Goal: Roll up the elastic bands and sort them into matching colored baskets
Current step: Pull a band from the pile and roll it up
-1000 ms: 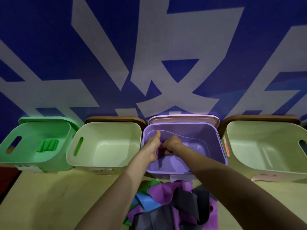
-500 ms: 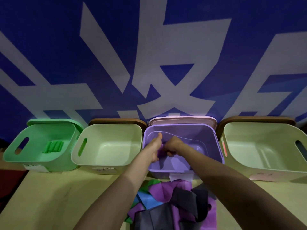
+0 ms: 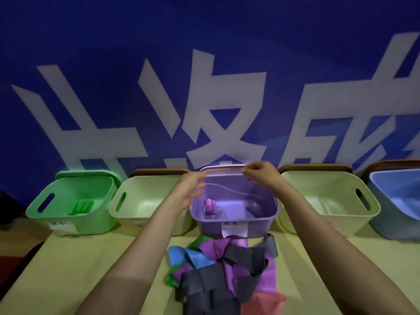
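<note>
Can't read blurred label [image 3: 62, 226], lower left. Lifts left hand [image 3: 191, 187] and right hand [image 3: 259, 172] apart, fingers loose, empty. Leaves roll [image 3: 210, 206] inside purple basket [image 3: 261, 226], centre frame.

Backdrop: deep blue wall [image 3: 204, 30] filling the whole upper half of the view. Large pale grey-white characters [image 3: 227, 94] run across it, cropped at the right edge, with a few lighter blue patches between the strokes low down. Below it is the counter [image 3: 56, 269], a pale yellowish matte surface. Its left edge runs diagonally; past that is a dark red strip [image 3: 11, 260], floor or something else, can't tell. Light is dim with a cool bluish cast and soft shadows on the counter. Straight lines bow toward the frame edges.
</note>
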A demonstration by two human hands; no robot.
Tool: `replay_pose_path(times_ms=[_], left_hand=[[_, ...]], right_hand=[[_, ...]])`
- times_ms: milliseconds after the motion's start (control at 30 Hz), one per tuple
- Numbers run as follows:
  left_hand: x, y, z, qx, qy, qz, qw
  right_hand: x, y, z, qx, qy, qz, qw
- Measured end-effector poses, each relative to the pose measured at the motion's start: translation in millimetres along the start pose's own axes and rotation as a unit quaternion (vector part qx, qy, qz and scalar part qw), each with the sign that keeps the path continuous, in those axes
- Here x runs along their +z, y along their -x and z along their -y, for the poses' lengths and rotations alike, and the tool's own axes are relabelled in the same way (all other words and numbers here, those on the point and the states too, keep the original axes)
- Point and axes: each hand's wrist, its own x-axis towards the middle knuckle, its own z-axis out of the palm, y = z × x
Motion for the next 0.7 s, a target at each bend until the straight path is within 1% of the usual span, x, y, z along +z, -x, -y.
replay_pose_path(times_ms=[133,233,300,400,533,633,700], left_hand=[[-3.0,59.8,-6.3,0.131,-0.010,0.004,0.991],[5.2,99.1,4.1,0.199,-0.022,0.017,0.980],[12.1,116.1,22.6,0.243,-0.048,0.017,0.969],[24.4,132.1,66.4,0.305,-0.124,0.019,0.944],[37.3,132.3,145.3,0.367,-0.260,0.042,0.892],[41.4,128.9,195.9,0.389,-0.314,0.054,0.864],[42.1,129.1,222.7,0.398,-0.328,0.056,0.855]], right_hand=[[-20.6,58.6,18.8,-0.093,-0.022,-0.064,0.993],[-26.4,107.4,20.9,-0.134,-0.031,-0.090,0.986],[-26.1,135.7,9.6,-0.153,-0.030,-0.109,0.982],[-20.7,168.9,-21.9,-0.164,-0.018,-0.128,0.978],[-2.6,198.5,-79.5,-0.178,0.026,-0.127,0.975],[15.9,207.4,-124.7,-0.175,0.055,-0.117,0.976],[29.5,210.1,-152.7,-0.161,0.076,-0.114,0.977]])
